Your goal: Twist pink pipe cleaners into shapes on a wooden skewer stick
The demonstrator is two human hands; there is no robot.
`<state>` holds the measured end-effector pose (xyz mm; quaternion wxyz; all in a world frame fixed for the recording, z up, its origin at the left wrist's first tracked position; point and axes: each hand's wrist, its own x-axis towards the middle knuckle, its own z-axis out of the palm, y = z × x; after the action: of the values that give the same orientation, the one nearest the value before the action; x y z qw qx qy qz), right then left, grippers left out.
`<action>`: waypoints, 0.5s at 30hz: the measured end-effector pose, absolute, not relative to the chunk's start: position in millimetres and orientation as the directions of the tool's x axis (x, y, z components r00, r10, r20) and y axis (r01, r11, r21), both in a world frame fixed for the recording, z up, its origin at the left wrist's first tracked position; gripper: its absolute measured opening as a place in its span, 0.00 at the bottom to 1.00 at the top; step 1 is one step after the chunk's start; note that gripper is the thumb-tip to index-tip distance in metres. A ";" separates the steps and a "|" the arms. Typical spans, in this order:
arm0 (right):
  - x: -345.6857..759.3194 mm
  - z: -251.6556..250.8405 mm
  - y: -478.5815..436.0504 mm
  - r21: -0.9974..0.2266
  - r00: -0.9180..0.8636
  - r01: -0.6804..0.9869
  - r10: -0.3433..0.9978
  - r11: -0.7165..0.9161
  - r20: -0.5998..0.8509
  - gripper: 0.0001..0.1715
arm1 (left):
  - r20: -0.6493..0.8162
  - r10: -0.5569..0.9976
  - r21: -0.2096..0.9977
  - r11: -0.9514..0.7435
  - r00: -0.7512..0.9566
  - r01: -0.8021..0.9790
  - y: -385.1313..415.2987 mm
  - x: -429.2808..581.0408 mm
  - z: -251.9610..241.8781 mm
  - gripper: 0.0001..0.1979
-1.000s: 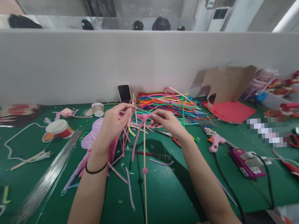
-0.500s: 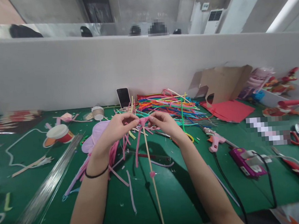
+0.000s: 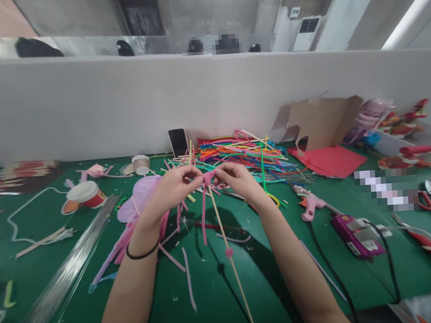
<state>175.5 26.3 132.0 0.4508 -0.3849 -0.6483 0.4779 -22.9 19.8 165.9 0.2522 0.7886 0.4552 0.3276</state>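
Note:
Both my hands meet above the green table (image 3: 246, 277). My left hand (image 3: 171, 189) and my right hand (image 3: 237, 179) each pinch a pink pipe cleaner (image 3: 207, 178) that is wound round the top of a thin wooden stick (image 3: 232, 268). One pink tail (image 3: 204, 221) hangs down from the winding. Lower on the stick sits a small pink knot (image 3: 228, 252). The stick slants down toward me and to the right. A black band circles my left wrist. Loose pink pipe cleaners (image 3: 132, 236) lie under my left forearm.
A heap of coloured pipe cleaners (image 3: 244, 154) and a phone (image 3: 178, 141) lie against the white partition. A pink glue gun (image 3: 310, 206), a purple device (image 3: 356, 230) with a black cable, red paper (image 3: 329, 159) and cardboard are at right. Paper cup (image 3: 85, 193) and wire bundle (image 3: 71, 265) are at left.
My hands have come closer together on the pink winding. The stick's lower end has swung from straight down toward the right.

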 end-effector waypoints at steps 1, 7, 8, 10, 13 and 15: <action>176.9 131.8 26.7 -0.968 -0.289 0.065 0.933 0.243 0.215 0.15 | 0.284 0.888 0.729 -0.445 0.360 0.521 20.8 -23.4 165.4 0.13; 182.0 128.5 29.0 -0.978 -0.223 -0.001 0.953 0.208 0.203 0.19 | 0.188 0.926 0.917 -0.285 0.329 0.278 26.8 -35.2 161.9 0.22; 181.6 127.4 29.7 -0.979 -0.210 -0.003 0.957 0.202 0.198 0.19 | 0.179 0.932 0.926 -0.268 0.314 0.268 27.0 -37.1 161.5 0.22; 180.2 124.9 31.8 -0.978 -0.195 0.020 0.960 0.210 0.202 0.19 | 0.169 0.940 0.933 -0.250 0.298 0.259 26.3 -39.3 161.4 0.20; 178.9 121.0 35.7 -0.930 -0.157 0.168 0.940 0.328 0.303 0.17 | 0.162 0.944 0.947 -0.230 0.286 0.224 24.0 -38.3 162.8 0.16; 178.7 119.8 36.7 -0.859 -0.083 0.314 0.913 0.404 0.400 0.15 | 0.167 0.946 0.952 -0.228 0.279 0.202 22.9 -36.3 163.6 0.16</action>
<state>178.7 36.7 119.8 0.5003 -0.4565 -0.6722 0.2991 -36.3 22.9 163.6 0.4463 0.6637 0.4324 0.4164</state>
